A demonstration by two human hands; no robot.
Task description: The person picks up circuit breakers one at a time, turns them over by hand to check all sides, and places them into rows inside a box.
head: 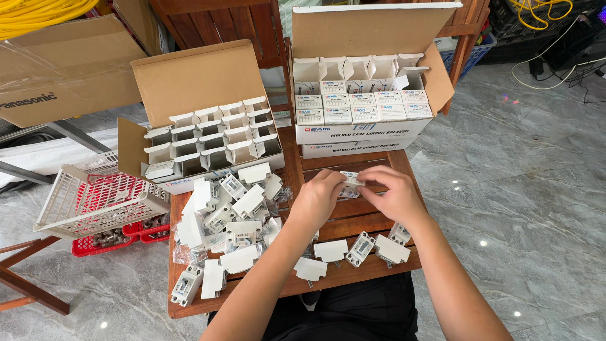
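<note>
While your left hand [317,197] and right hand [394,192] both pinch one small white breaker [351,179] between closed fingertips, loose breakers [361,248] lie just below your wrists; a dropped forearm could sweep them off the wooden table [353,218].

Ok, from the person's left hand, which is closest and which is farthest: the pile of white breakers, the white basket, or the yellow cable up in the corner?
From the left hand, in the head view:
1. The pile of white breakers, right beside it on the wooden table, to its left.
2. The white basket, farther left, past the table's edge.
3. The yellow cable, farthest, in the top left corner behind a cardboard box.
</note>
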